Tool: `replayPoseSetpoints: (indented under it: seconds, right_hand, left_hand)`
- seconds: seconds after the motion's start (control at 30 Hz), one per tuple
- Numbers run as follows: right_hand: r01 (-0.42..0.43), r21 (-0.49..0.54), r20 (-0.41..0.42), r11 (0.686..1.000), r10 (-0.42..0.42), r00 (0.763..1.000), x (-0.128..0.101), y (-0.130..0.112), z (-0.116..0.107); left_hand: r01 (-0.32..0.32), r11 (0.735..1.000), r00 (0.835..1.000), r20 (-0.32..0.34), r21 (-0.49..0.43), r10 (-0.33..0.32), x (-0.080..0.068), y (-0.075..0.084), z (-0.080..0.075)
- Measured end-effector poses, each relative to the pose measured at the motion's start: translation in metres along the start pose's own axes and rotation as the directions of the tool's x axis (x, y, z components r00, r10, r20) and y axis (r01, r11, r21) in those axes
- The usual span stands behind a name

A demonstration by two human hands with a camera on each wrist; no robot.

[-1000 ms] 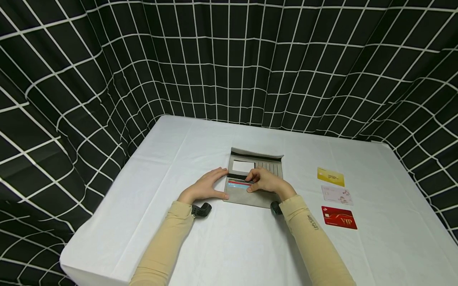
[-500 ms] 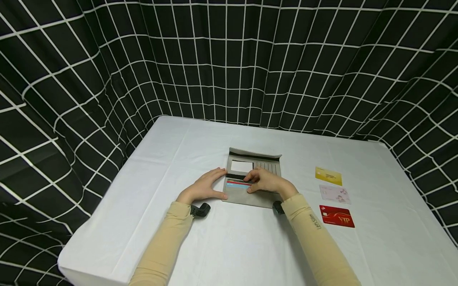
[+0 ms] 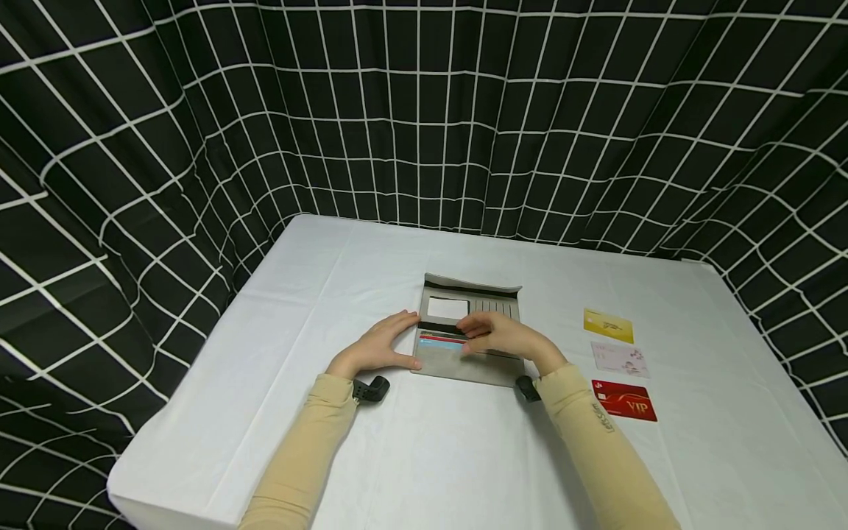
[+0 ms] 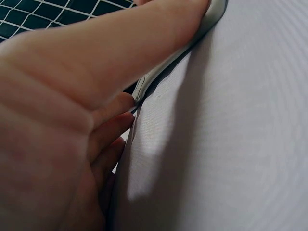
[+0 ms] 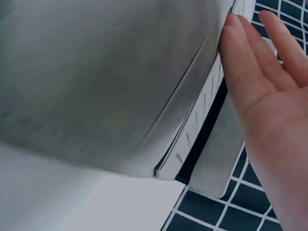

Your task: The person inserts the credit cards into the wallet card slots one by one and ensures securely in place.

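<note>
A grey wallet lies unfolded on the table, with a clear window and a row of slots in its far half. Blue, red and dark edges of several cards show in a pocket of the near half. Beside the wallet's left edge, my left hand rests with thumb and fingers spread, the thumb tip on the near left corner. My right hand hovers over the middle of the wallet, fingers loosely bent and holding nothing. In the right wrist view, its fingers appear close to the pocket edge.
To the right lie a yellow card, a pale pink card and a red VIP card in a column. A white cloth covers the table. Black curtains with a white grid surround the table's back and sides.
My right hand has drawn slightly to the right and its pinching fingers have loosened from the pocket. The left hand keeps its place at the wallet's edge.
</note>
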State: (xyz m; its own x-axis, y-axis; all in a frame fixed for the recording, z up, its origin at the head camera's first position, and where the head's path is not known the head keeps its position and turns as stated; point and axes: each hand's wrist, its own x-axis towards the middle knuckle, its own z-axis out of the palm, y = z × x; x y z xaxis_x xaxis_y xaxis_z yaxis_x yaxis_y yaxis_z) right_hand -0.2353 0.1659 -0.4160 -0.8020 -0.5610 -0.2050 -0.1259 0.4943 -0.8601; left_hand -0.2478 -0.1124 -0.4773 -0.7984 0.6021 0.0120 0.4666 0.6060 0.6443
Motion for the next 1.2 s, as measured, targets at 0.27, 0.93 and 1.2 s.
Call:
replayPoseSetpoints:
  seconds: [0.27, 0.93, 1.2]
  right_hand:
    - [0.037, 0.032, 0.004, 0.999, -0.037, 0.999, -0.012, 0.007, -0.003]
    - [0.067, 0.107, -0.262, 0.992, -0.037, 0.964, -0.078, 0.030, -0.032]
    - [0.024, 0.083, -0.348, 0.996, 0.007, 0.937, -0.111, 0.052, -0.046]
  left_hand:
    - [0.000, 1.000, 1.000, 0.006, 0.004, 0.000, 0.000, 0.000, 0.000]
    - [-0.009, 1.000, 1.000, 0.005, 0.000, 0.009, 0.001, 0.002, 0.000]
    - [0.000, 1.000, 1.000, -0.004, -0.009, 0.000, 0.000, 0.003, -0.001]
